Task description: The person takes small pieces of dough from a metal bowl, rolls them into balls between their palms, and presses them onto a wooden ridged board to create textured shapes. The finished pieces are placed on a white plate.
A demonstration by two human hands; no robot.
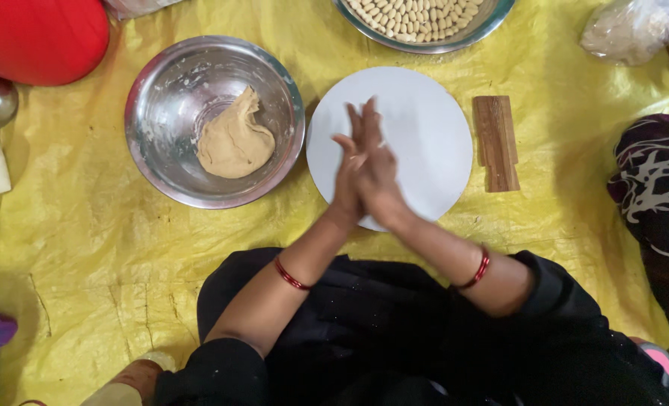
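Observation:
My left hand [347,180] and my right hand [377,169] are pressed palm to palm, fingers pointing away from me, above a round white board [436,128]. Whatever may lie between the palms is hidden. Both wrists carry red bangles. To the left of the board stands a steel bowl [143,98] dusted with flour, and a lump of tan dough [233,143] rests inside it. A small wooden block [496,143] lies just right of the board.
Everything sits on a crinkled yellow sheet [86,248]. A steel bowl of pale peanuts [494,21] stands at the top edge, a plastic bag [628,30] at the top right. A red object [37,30] lies top left. Another person's patterned clothing [658,180] is at the right.

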